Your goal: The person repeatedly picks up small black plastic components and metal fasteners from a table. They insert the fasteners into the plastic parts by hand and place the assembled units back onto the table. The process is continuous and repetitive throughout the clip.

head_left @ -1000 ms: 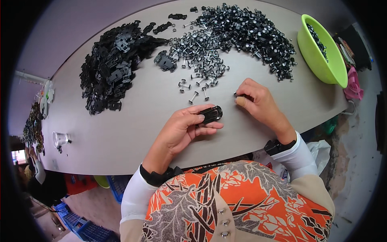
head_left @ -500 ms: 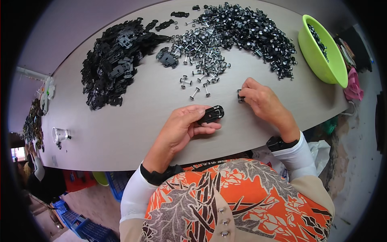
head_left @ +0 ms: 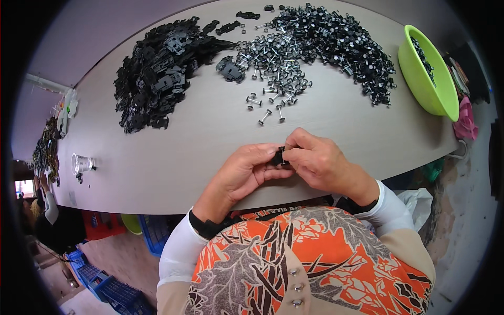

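My left hand [head_left: 242,173] is closed around a black plastic toy car base [head_left: 277,158], its thumb on top and the fingers underneath. From the other side my right hand [head_left: 324,164] meets it, thumb and fingers pinched at the base's right end. Between those fingertips is a wheel axle [head_left: 284,152], mostly covered, so how it sits on the base cannot be made out. Beyond my hands lie a few loose wheel axles [head_left: 265,117], each a silver rod with a black wheel at both ends. They spill from a large pile of axles [head_left: 278,58].
A heap of black car bases [head_left: 157,73] stands at the left, with a single base [head_left: 231,69] beside the axles. A green basin [head_left: 428,84] is on the right edge. A clear cup [head_left: 80,164] is far left. Another person [head_left: 55,226] works at the left.
My right hand has come left and toward me with the wheel axle, from the table to the car base. The view has shifted slightly.
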`<state>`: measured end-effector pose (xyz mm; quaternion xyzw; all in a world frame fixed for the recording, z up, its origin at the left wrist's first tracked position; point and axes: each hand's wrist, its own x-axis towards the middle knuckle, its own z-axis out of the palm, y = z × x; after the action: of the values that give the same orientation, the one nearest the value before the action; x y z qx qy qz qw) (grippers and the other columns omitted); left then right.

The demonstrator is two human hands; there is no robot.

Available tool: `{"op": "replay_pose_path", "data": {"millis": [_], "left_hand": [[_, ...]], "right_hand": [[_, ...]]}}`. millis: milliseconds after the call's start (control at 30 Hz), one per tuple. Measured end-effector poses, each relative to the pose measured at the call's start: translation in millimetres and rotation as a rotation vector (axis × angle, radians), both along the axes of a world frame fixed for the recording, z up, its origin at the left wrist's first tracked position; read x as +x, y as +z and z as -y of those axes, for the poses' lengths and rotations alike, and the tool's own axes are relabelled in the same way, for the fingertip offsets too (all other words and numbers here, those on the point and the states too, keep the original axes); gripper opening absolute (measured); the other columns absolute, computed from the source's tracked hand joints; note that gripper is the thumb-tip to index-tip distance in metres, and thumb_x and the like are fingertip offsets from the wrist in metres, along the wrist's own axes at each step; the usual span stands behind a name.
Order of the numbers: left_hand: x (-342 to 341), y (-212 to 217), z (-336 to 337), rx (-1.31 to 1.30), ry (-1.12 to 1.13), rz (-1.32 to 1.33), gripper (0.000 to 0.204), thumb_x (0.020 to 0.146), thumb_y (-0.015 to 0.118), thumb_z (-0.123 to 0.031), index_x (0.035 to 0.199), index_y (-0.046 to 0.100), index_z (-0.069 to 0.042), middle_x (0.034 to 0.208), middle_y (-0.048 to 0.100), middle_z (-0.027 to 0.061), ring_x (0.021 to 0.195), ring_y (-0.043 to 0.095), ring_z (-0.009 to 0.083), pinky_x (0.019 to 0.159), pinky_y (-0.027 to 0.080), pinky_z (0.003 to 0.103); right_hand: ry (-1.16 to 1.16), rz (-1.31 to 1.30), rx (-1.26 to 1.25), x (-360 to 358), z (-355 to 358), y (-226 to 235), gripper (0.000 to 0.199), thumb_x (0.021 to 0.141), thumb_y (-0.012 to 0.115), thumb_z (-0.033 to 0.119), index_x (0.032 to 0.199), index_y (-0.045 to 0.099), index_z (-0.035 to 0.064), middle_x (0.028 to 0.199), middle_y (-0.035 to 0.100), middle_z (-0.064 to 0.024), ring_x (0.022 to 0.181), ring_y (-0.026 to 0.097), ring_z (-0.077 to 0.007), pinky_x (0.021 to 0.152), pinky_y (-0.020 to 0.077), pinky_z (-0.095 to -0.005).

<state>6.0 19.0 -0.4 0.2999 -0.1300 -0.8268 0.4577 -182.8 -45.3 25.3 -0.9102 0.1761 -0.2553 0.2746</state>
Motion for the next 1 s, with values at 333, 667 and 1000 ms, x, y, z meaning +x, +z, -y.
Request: {"op": "replay_pose_path", "data": {"millis": [333, 667, 1000], "left_hand": [[-4.1, -4.6, -7.9, -0.052, 0.023, 0.184, 0.02, 0.094, 0.057, -0.019, 0.087, 0.057, 0.0, 0.091, 0.063, 0.0102, 0.081, 0.065, 0.019, 0.076, 0.058, 0.032], [9.9, 11.3, -36.4, -0.104, 0.112, 0.43, 0.021, 0.083, 0.069, -0.008, 0.078, 0.049, -0.005, 0.07, 0.061, 0.0065, 0.061, 0.061, 0.0118, 0.054, 0.049, 0.024], [90.4, 33.2, -162.5, 0.11, 0.376, 0.808, 0.026, 0.068, 0.069, 0.006, 0.067, 0.045, -0.004, 0.071, 0.06, 0.0109, 0.05, 0.058, 0.0151, 0.046, 0.05, 0.024]], "right_hand": [[0.034, -0.002, 0.096, 7.1, -5.2, 4.8, 0.013, 0.072, 0.056, -0.005, 0.081, 0.051, 0.0016, 0.079, 0.046, -0.0119, 0.063, 0.053, -0.0316, 0.053, 0.0455, -0.0401], [0.207, 0.145, 0.259, 33.7, -19.8, 5.4, 0.04, 0.07, 0.061, -0.008, 0.107, 0.054, 0.0049, 0.084, 0.053, -0.0099, 0.067, 0.059, -0.0266, 0.055, 0.0483, -0.0341], [-0.064, -0.048, -0.035, 21.7, 53.2, -13.2, 0.025, 0.072, 0.057, -0.005, 0.096, 0.055, 0.0037, 0.097, 0.053, -0.0112, 0.082, 0.059, -0.0299, 0.067, 0.0497, -0.0382]]}}
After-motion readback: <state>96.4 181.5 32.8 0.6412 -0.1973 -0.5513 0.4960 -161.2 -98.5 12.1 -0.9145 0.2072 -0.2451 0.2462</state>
